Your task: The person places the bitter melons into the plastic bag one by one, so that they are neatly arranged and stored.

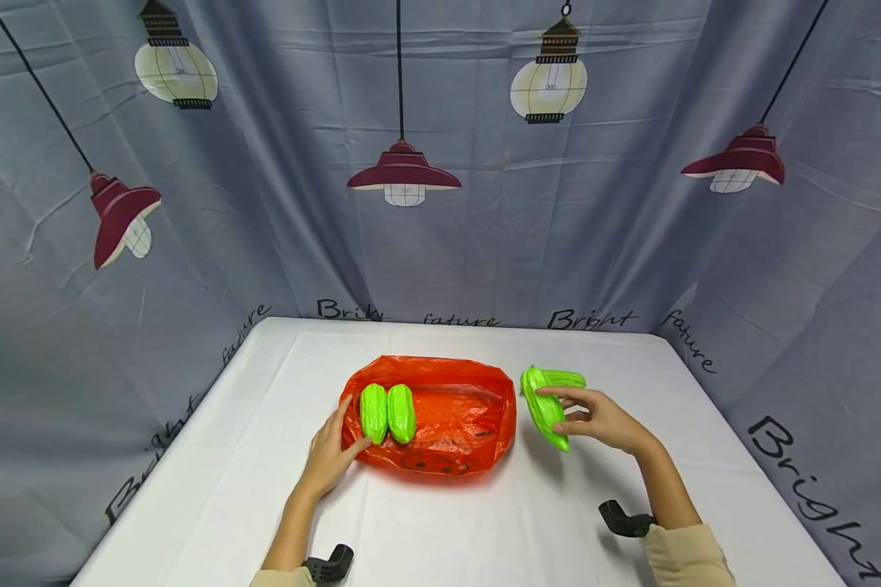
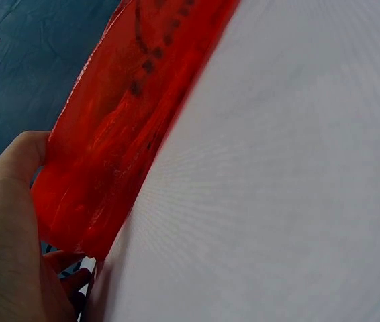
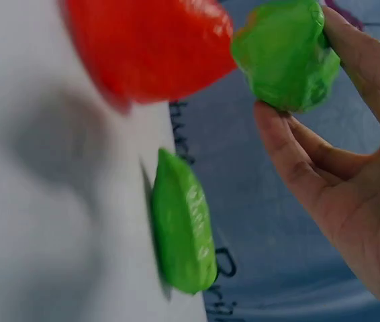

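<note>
A red plastic bag (image 1: pixel 455 408) lies on the table with its mouth spread wide. Two green ridged gourds (image 1: pixel 401 414) lie side by side at its left end. My left hand (image 1: pixel 330 452) holds the bag's left edge, fingers and thumb apart around it; some fingertips are hidden in the left wrist view. To the right of the bag, my right hand (image 1: pixel 595 417) pinches another green ridged gourd (image 3: pixel 284 57) between thumb and fingers, raised off the table. Behind it another gourd (image 3: pixel 183 225) rests on the table, partly covered in the head view.
The white-covered table (image 1: pixel 484 530) has its far edge against a grey-blue curtain (image 1: pixel 470 253) printed with lamps and lettering. More curtain hangs at both sides. A black wrist mount (image 1: pixel 624 519) sits on the right forearm, another (image 1: pixel 330 564) on the left.
</note>
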`<act>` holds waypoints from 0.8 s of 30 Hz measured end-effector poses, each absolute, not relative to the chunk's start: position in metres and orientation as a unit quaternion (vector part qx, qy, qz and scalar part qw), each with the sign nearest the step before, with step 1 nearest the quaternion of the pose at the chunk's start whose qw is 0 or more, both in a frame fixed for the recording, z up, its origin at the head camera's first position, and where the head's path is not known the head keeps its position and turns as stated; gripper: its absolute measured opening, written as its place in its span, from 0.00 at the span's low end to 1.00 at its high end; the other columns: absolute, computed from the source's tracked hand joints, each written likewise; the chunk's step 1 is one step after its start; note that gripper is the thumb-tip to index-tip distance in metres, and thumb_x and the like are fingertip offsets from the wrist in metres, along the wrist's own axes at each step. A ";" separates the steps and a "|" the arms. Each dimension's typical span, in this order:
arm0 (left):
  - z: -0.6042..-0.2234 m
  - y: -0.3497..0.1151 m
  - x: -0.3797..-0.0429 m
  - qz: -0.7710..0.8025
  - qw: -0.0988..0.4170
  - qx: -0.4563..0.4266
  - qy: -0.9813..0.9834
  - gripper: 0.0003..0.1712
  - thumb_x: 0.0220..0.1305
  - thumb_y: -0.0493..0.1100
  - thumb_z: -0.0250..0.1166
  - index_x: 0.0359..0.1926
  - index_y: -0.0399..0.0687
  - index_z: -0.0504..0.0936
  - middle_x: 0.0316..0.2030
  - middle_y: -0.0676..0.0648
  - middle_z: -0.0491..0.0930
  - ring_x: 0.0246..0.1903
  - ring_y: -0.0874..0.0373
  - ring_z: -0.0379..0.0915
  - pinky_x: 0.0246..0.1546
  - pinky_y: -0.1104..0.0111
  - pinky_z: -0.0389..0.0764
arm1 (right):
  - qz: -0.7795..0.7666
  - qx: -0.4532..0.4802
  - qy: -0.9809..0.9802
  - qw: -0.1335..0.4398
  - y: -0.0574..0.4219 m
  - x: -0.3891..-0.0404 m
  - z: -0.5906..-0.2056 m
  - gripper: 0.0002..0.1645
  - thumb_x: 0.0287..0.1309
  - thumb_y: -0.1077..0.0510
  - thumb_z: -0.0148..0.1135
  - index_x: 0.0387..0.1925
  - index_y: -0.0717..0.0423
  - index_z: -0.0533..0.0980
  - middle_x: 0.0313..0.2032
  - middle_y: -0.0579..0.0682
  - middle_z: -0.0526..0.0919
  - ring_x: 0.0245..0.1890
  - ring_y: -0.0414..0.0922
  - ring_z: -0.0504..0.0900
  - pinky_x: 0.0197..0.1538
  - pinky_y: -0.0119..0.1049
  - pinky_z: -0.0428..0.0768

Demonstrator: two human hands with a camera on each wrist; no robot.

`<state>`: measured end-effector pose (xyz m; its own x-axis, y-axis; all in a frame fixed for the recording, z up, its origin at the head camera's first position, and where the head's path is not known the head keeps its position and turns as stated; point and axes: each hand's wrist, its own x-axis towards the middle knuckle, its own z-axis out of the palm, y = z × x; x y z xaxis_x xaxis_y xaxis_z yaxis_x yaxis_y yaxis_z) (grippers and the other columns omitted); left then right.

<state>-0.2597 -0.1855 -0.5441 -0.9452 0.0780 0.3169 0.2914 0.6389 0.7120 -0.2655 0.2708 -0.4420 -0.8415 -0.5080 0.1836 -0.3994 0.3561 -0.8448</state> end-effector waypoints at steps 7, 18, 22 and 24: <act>-0.544 -0.186 -0.261 -0.413 0.135 -0.108 -0.894 0.47 0.55 0.53 0.65 0.71 0.53 0.51 0.65 0.38 0.58 0.64 0.42 0.51 0.59 0.43 0.50 | -0.510 -0.265 0.818 -0.015 0.246 -0.256 -0.426 0.34 0.46 0.65 0.69 0.58 0.59 0.71 0.54 0.59 0.69 0.44 0.50 0.76 0.44 0.39 0.79; -0.543 -0.186 -0.262 -0.413 0.140 -0.113 -0.893 0.48 0.54 0.52 0.66 0.71 0.52 0.51 0.65 0.37 0.59 0.64 0.42 0.52 0.58 0.43 0.51 | -0.533 -0.247 0.804 -0.092 0.218 -0.262 -0.424 0.35 0.48 0.65 0.68 0.60 0.55 0.69 0.54 0.57 0.72 0.46 0.50 0.75 0.46 0.37 0.78; -0.543 -0.186 -0.261 -0.413 0.136 -0.111 -0.894 0.47 0.54 0.52 0.65 0.71 0.53 0.51 0.65 0.37 0.59 0.64 0.42 0.52 0.59 0.43 0.51 | -0.539 -0.264 0.793 -0.108 0.203 -0.255 -0.412 0.35 0.48 0.69 0.66 0.61 0.62 0.67 0.55 0.61 0.71 0.46 0.48 0.75 0.46 0.37 0.78; -0.543 -0.186 -0.261 -0.412 0.137 -0.111 -0.894 0.47 0.54 0.52 0.65 0.71 0.52 0.51 0.65 0.37 0.59 0.64 0.42 0.52 0.59 0.43 0.51 | -0.541 -0.267 0.790 -0.108 0.195 -0.252 -0.407 0.35 0.49 0.69 0.66 0.61 0.63 0.67 0.55 0.62 0.70 0.47 0.49 0.75 0.46 0.37 0.78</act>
